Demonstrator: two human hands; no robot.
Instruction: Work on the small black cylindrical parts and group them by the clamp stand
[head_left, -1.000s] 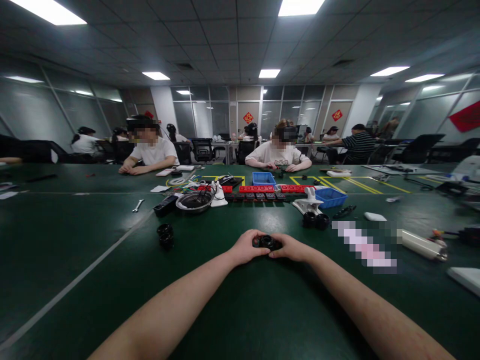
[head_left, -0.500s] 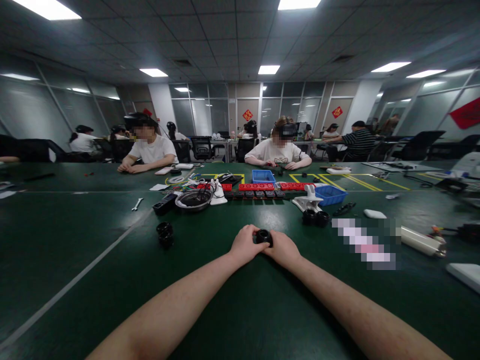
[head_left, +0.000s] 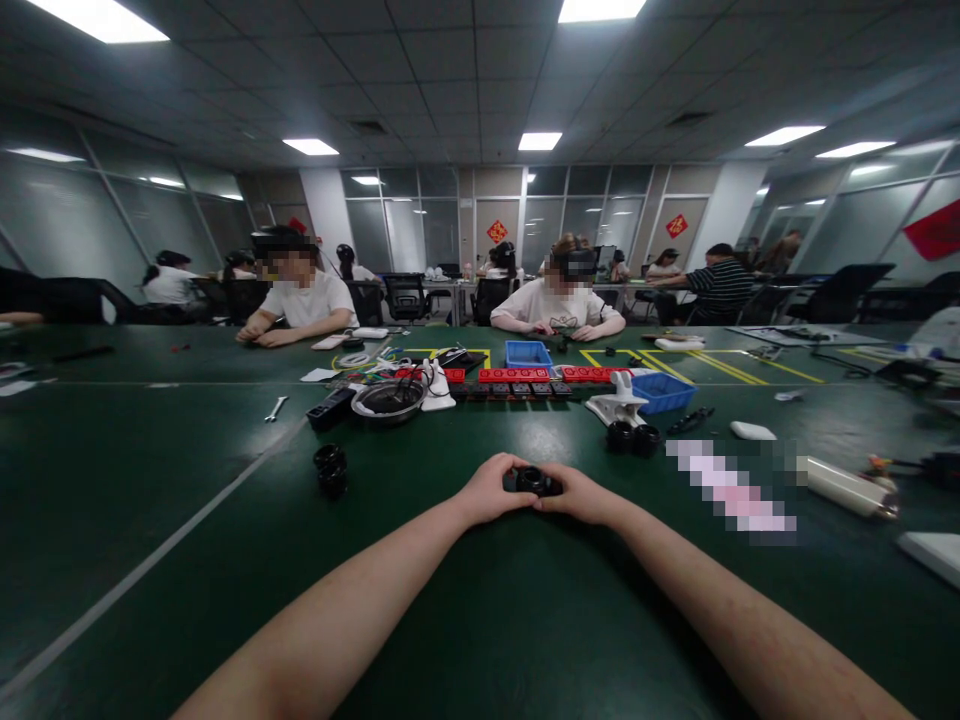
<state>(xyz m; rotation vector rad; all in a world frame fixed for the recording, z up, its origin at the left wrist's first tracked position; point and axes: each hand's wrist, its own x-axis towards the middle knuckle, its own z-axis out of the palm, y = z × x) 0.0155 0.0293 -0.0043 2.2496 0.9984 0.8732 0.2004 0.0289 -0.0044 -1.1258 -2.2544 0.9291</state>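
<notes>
Both my hands meet in the middle of the green table (head_left: 420, 620), around a round black part (head_left: 533, 480) with a hole in its top. My left hand (head_left: 491, 489) grips it from the left, thumb along the near side. From the right, my right hand (head_left: 583, 493) closes on the same part, and the thumbs nearly meet in front. Dark material shows on both sides of the round top; whether it is one piece or two I cannot tell. Similar black round parts (head_left: 331, 470) are stacked to the left, and two more black round parts (head_left: 634, 438) sit at the right.
Beyond my hands lie a metal bowl (head_left: 388, 399), red blocks in a row (head_left: 514, 376), a white stand (head_left: 616, 400) and a blue bin (head_left: 661, 393). A wrench (head_left: 276, 409) lies left, a beige cylinder (head_left: 844, 487) right. Two people (head_left: 559, 300) sit across the table.
My hands have moved slightly apart, the right one shifting right. More of the black part shows between them, and it looks wider than before.
</notes>
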